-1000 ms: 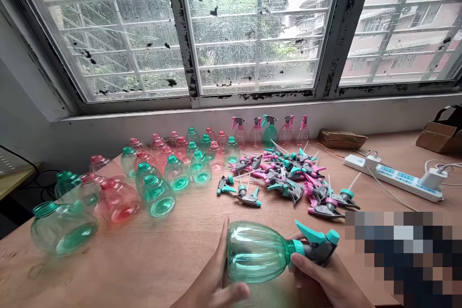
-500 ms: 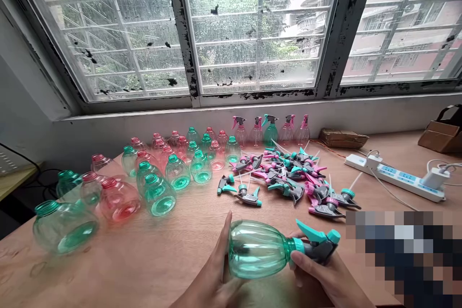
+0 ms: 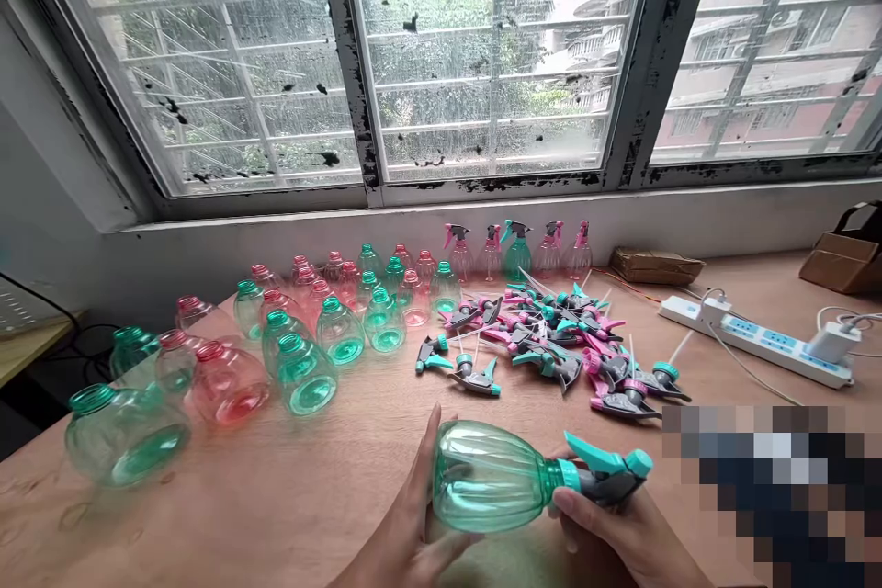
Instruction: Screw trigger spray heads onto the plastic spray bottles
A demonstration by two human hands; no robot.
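Note:
A clear green spray bottle (image 3: 491, 478) lies on its side in the air above the front of the table, its base to the left. Around that base my left hand (image 3: 424, 514) is closed, thumb up along the edge. My right hand (image 3: 606, 524) grips the neck end, with the thumb at the teal collar (image 3: 569, 475). A grey spray head with a teal trigger (image 3: 610, 469) sits on the neck and points right. Some right-hand fingers are hidden behind the bottle and head. Beyond the hands lies a pile of loose spray heads (image 3: 544, 331), grey with pink or teal parts.
Several open green and pink bottles (image 3: 303, 372) stand at the left. Along the wall are several bottles with heads fitted (image 3: 516, 253). A white power strip (image 3: 758, 340) with cables, a brown package (image 3: 654, 265) and a brown box (image 3: 844, 248) are at the right.
The right hand's grip at the collar has shifted slightly, and a finger now shows behind the neck. The bottle has barely moved. The other things stay in place.

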